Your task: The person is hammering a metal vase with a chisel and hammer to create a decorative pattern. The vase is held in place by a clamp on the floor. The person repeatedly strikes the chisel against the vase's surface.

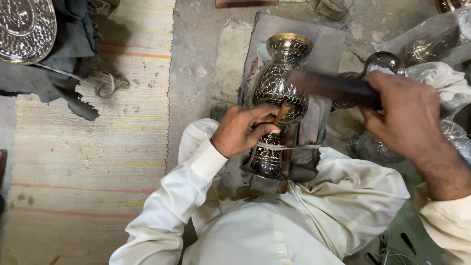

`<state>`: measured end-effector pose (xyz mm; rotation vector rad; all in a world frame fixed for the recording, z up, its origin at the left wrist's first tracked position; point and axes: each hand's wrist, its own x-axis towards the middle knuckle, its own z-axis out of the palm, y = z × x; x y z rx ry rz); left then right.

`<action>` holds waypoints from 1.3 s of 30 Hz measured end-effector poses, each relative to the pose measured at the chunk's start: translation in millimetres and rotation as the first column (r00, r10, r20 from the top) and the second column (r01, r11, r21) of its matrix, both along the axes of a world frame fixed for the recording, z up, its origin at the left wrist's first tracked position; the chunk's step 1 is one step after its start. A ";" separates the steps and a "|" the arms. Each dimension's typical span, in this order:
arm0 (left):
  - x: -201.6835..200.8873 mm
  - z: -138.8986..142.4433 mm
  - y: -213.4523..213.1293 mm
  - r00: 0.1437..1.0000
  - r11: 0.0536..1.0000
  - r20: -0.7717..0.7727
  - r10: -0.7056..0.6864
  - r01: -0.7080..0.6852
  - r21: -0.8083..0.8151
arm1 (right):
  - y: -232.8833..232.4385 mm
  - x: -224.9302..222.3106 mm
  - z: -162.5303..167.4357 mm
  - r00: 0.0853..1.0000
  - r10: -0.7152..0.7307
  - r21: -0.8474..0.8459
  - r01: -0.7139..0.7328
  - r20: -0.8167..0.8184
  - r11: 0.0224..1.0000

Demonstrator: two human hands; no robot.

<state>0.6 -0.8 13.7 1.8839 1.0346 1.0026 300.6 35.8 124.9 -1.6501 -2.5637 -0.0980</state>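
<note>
The engraved brass vase (279, 98) lies on a grey pad on the floor. Left hand (243, 132) pinches a chisel (281, 114) against it; right hand (407, 115), beside the vase, grips a raised mallet (333, 87). A glancing blow could skid the chisel, scarring the pattern or hitting fingers.

We see a shiny metal vase (279, 93) lying on its side on a grey pad (326, 46). It is dark with gold scale shapes cut all over it, and its gold rim points away from us. A thin band goes across its narrow foot. A small chisel (281, 114) with a brown handle touches the fat belly of the vase. A dark hammer (333, 88) is up above the vase, blurry.
</note>
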 end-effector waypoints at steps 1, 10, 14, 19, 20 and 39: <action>-0.2 -0.2 -0.4 0.999 1.000 0.034 -0.008 0.008 0.009 | 2.1 0.5 0.4 0.995 -0.070 -0.076 0.065 -0.072 0.995; -0.2 -3.6 -2.8 0.998 1.000 0.059 0.022 -0.023 0.021 | 10.6 5.1 -0.8 0.995 0.064 -0.058 -0.060 0.070 0.997; 0.5 -4.6 -3.6 0.994 1.000 0.108 0.012 -0.012 0.000 | 8.8 -3.1 1.6 0.992 0.028 -0.054 -0.022 0.120 0.998; -0.8 -9.2 -2.5 0.995 0.999 0.093 0.029 -0.027 -0.023 | 12.4 -6.4 10.3 0.943 0.135 0.056 -0.159 0.303 0.986; -0.3 -10.8 -2.9 0.991 1.000 0.132 0.018 -0.021 0.024 | 14.0 -6.3 11.5 0.977 0.069 0.010 -0.072 0.200 0.997; 4.0 -33.6 -10.7 0.940 0.994 0.327 0.096 -0.074 -0.078 | 23.8 -29.7 22.2 0.955 0.220 0.046 -0.233 0.197 0.971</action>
